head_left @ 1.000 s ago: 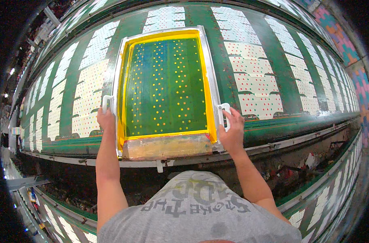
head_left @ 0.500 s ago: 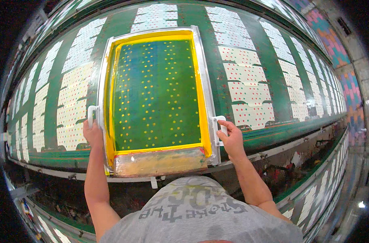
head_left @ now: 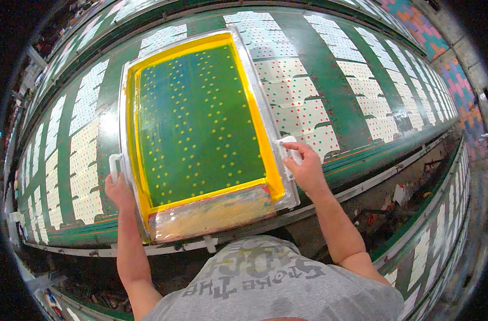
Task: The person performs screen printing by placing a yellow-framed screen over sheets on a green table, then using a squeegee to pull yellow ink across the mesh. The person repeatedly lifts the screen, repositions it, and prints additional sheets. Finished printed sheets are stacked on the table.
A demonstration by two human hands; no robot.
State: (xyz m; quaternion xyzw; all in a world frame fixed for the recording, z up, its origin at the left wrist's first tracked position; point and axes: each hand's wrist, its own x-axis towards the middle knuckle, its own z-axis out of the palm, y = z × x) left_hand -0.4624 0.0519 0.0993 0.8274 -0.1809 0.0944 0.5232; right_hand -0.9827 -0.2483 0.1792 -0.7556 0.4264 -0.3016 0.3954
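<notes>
A screen-printing frame (head_left: 261,112) with silvery bars lies in front of me, turned slightly. Its green mesh (head_left: 201,128) carries columns of small yellow dots, bordered by bright yellow. A tan, smeared strip (head_left: 212,214) covers its near end. White handles stick out from both sides. Around the left handle (head_left: 114,165) my left hand (head_left: 119,192) is closed. On the opposite side, my right hand (head_left: 307,170) grips the right handle (head_left: 291,153) with thumb and fingers. Whether the frame touches the table beneath is not clear.
The long green table (head_left: 329,101) bears rows of pale panels (head_left: 86,171) printed with red and green dots, on both sides of the frame. A metal rail (head_left: 383,160) edges its near side. Another table with panels (head_left: 426,257) stands at the lower right.
The frame has shifted right along the table, its right bar now reaching the neighbouring row of panels. Both hands have kept their handles. My view has turned a little.
</notes>
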